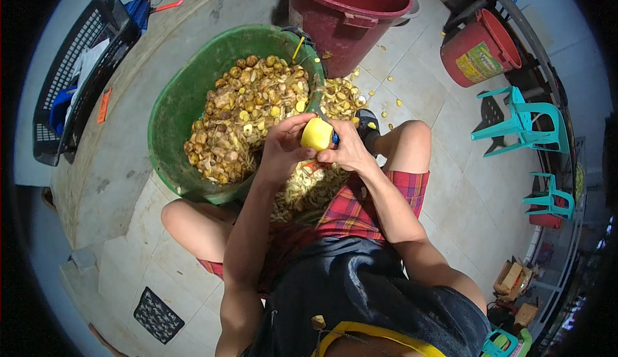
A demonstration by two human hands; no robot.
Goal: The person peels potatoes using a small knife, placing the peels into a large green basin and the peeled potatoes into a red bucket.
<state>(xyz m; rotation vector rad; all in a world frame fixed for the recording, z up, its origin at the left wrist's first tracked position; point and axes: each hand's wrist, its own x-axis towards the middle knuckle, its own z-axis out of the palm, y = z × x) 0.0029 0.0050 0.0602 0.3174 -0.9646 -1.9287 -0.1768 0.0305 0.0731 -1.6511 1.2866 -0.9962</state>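
Note:
A peeled yellow potato (317,135) is held up above my lap. My left hand (281,148) grips it from the left, thumb below and fingers behind. On its other side my right hand (351,148) is closed round a small blue-handled tool (335,138), probably a peeler or knife; its blade is mostly hidden. Just left of my hands stands a big green tub (168,131), tilted toward me, with many brown unpeeled potatoes (222,164) and yellowish pieces in it. Pale peelings (312,189) are heaped between my legs, under my hands.
A tall dark red bin (328,35) stands behind the tub. More peelings (341,97) are scattered on the tiled floor. Farther right are a red bucket (473,57) and turquoise chairs (524,125). A black crate (71,67) rests on the ledge (96,164) at the left.

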